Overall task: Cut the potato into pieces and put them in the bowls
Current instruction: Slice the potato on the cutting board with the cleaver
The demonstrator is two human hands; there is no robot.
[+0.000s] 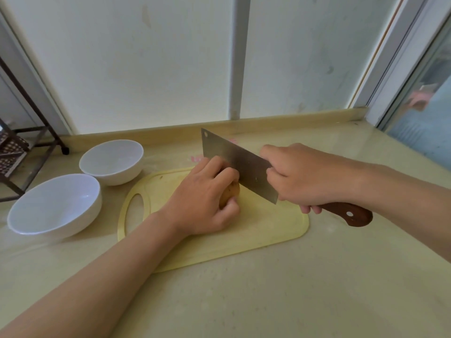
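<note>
**A:** How should this cut go?

**B:** Steadily. The left hand (202,198) is curled over the potato (231,192), pinning it to the yellow cutting board (268,230). The right hand (305,176) is wrapped round the cleaver (234,159) where the blade meets the brown handle (349,214). The blade stands just beside the left knuckles, with its edge at the potato's right end. I'd tuck the fingertips back, let the flat of the blade ride the knuckles, and press straight down rather than chop from a height.

**A:** Any risk?

**B:** A round potato likely wants to roll. A first cut that leaves a flat face to sit on would probably make each later cut easier. The left thumb on the near side looks close to the edge's path, so it would be safer behind the fingers.

**A:** What does the potato look like?

**B:** Only a little shows between the fingers and thumb. It is rounded, with tan-brown skin, and apparently unpeeled. I cannot tell whether the edge is in the flesh yet. No cut pieces lie on the board.

**A:** And where do the pieces go?

**B:** Two white bowls stand on the countertop (268,301), left of the board. The nearer bowl (85,215) is just beside the farther bowl (117,178), and neither shows any potato inside. The task looks barely begun.
</note>
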